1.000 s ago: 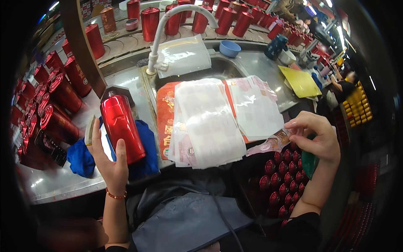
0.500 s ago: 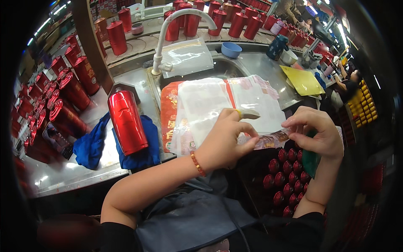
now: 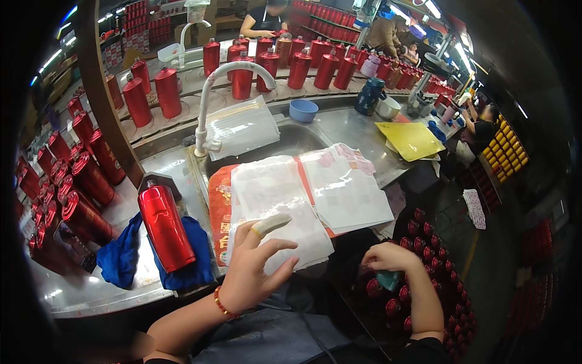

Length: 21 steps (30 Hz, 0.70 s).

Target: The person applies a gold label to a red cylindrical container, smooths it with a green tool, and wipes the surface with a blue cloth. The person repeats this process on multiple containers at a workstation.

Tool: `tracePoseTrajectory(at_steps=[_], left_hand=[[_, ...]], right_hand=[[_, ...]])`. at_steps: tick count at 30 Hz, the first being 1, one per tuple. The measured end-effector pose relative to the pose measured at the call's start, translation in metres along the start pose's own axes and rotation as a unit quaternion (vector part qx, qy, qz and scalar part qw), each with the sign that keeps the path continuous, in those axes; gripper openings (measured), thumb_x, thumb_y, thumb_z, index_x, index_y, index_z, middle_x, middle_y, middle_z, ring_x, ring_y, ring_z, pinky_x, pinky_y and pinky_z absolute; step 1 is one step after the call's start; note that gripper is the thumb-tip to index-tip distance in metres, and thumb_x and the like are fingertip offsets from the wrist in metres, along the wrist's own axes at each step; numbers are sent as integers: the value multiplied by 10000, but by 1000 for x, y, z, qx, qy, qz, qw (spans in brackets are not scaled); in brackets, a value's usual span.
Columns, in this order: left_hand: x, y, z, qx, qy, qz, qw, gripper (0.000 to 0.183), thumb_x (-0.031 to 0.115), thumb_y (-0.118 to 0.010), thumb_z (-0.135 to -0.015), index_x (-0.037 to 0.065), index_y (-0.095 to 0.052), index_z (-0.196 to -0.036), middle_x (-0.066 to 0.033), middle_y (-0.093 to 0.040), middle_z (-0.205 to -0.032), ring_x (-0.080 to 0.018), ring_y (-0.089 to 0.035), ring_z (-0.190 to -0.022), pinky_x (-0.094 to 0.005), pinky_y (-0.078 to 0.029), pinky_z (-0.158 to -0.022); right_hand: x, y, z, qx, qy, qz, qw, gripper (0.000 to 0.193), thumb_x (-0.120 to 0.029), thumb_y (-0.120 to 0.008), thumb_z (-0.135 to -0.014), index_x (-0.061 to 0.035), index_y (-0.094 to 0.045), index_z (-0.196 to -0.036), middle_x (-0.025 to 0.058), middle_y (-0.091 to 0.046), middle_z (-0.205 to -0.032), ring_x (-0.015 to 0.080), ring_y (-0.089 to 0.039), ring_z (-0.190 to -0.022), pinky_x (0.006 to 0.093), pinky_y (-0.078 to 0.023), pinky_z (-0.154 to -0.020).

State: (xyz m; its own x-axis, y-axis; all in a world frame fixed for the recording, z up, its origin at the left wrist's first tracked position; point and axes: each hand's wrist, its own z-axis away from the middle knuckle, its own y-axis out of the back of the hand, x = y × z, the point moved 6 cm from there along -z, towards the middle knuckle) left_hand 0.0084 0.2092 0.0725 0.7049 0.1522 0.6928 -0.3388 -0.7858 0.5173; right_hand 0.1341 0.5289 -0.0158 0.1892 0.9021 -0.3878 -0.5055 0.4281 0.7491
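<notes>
My left hand point(image 3: 253, 267) hovers over the front edge of the stacked white label sheets point(image 3: 276, 194), its fingers apart and nothing in them. A whitish cover sits on one of its fingers. Lower to the right, my right hand point(image 3: 397, 257) is closed, with a flat green piece point(image 3: 388, 279) showing beneath its curled fingers. The fingertips are in shadow, so anything else they grip is hidden. A glossy red bottle point(image 3: 167, 227) lies at the left on a blue cloth point(image 3: 188, 249). Red printed paper point(image 3: 220, 233) shows under the sheets.
Behind the sheets are a sink point(image 3: 297, 141), a white faucet point(image 3: 203, 115) and a blue bowl point(image 3: 302, 110). Red bottles crowd the left counter and line the conveyor point(image 3: 200, 100). Dark red bottle tops point(image 3: 424, 252) stand below my right hand. Co-workers sit farther off.
Both hands have drawn apart and come nearer to me. The printed strip that was between them no longer shows there. My right hand has dropped toward the dark bottles, and the view has shifted.
</notes>
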Motion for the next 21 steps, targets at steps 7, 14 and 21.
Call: tracePoseTrajectory(at_steps=[7,14,21], left_hand=[[7,52,34,61,27,-58,996,316,90,-825,-771,111,-765,-1080,-160,-608,-1387,-353,-475,-1269,-437,-386,-1077],[-19,127,91,222,90,-65,969,207,56,-679,-862,22,-707,-1064,-216,-594,-1349,-343,-507,-1259,-438,-371,-1106],[-90,159,128,343,149,33,927,309,21,-543,-973,-48,-621,-1265,-191,-548,-1415,-288,-519,-1363,-401,-347,-1178]], right_hand=[[96,-82,-127,65,-134,75,986,389,-293,-660,-902,-68,-724,-1212,192,-691,-1269,370,-662,-1158,438,-537,-988],[53,-90,-132,5,-122,141,982,482,-332,-582,-982,-111,-578,-1411,229,-644,-1343,407,-644,-1204,488,-545,-980],[-113,6,-30,-253,126,-24,959,365,-349,-717,-963,-91,-751,-1219,85,-792,-1001,211,-755,-906,300,-566,-796]])
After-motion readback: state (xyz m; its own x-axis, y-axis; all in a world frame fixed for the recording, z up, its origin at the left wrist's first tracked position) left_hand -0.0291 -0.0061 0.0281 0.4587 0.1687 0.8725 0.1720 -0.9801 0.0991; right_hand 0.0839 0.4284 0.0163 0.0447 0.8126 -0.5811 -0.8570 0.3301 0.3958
